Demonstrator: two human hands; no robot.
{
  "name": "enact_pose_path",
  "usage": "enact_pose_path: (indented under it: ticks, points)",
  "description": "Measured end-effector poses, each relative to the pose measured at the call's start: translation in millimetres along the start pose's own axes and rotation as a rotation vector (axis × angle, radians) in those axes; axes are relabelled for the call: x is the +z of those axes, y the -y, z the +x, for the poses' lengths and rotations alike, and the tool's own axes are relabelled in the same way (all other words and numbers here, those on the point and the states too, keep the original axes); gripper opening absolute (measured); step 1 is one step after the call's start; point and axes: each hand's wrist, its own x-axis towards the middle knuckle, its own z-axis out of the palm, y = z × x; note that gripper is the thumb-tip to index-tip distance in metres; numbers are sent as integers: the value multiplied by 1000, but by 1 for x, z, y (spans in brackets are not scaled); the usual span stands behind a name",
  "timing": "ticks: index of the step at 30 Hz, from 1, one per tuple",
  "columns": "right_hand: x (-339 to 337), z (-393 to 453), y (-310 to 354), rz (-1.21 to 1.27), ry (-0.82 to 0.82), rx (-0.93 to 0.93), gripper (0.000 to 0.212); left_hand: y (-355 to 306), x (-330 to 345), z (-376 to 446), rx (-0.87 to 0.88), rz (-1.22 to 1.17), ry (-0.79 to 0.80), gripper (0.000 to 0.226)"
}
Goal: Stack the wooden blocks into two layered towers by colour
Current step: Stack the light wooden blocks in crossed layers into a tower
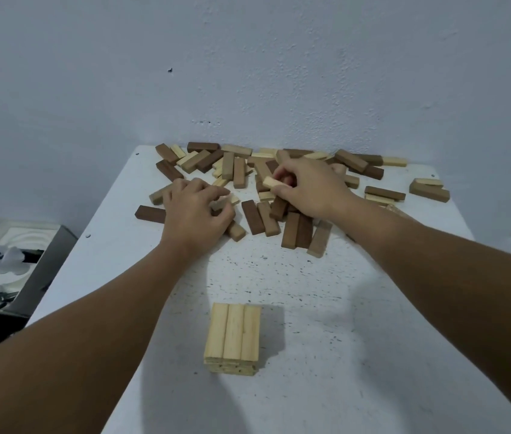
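Note:
A low tower of light wooden blocks (pixel 232 338) stands near the front of the white table (pixel 326 355), three blocks side by side on top of a lower layer. Several loose light and dark brown blocks (pixel 235 166) lie scattered across the far end. My left hand (pixel 193 211) reaches into the pile's left side, its fingers curled round a light block (pixel 230 200) that is mostly hidden. My right hand (pixel 307 191) is over the pile's middle and pinches a light block (pixel 272 182) between thumb and fingers.
A bluish wall rises right behind the table's far edge. To the left, below table height, sits a dark tray (pixel 19 277) with a white foam insert, a small white ghost figure (pixel 5 256) and scissors. The table edges drop off left and right.

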Motion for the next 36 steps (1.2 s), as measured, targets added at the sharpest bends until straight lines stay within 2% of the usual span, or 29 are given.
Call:
enact_pose_path:
  ticks: [5, 10, 16, 20, 24, 27, 32, 34, 36]
  points:
    - [-4, -13, 0, -165, 51, -64, 23, -3, -1, 0, -23, -3, 26, 32]
    - [-11, -19, -8, -164, 86, -17, 20, -4, -2, 0, -32, 10, 52, 36]
    - [3, -12, 3, -101, -89, -47, 22, -4, -4, 3, -59, 2, 53, 23]
    - [18, -5, 25, -109, -83, -109, 23, 0, -1, 0, -30, -1, -45, 15]
    - [29, 5, 43, -110, -101, -191, 26, 1, 0, 2, -74, 18, -55, 13]
    - [35, 18, 53, -218, -37, -248, 34, 0, -1, 5, -105, -30, -48, 14]
    - [47, 35, 62, -438, 194, -216, 58, 2, -2, 4, -179, -56, -145, 12]
    - [47, 35, 62, -477, 162, -216, 53, 4, -1, 4, -183, -35, -141, 15]
    - [42, 34, 60, -482, 59, -242, 34, 4, 0, 6, -174, -12, -125, 17]
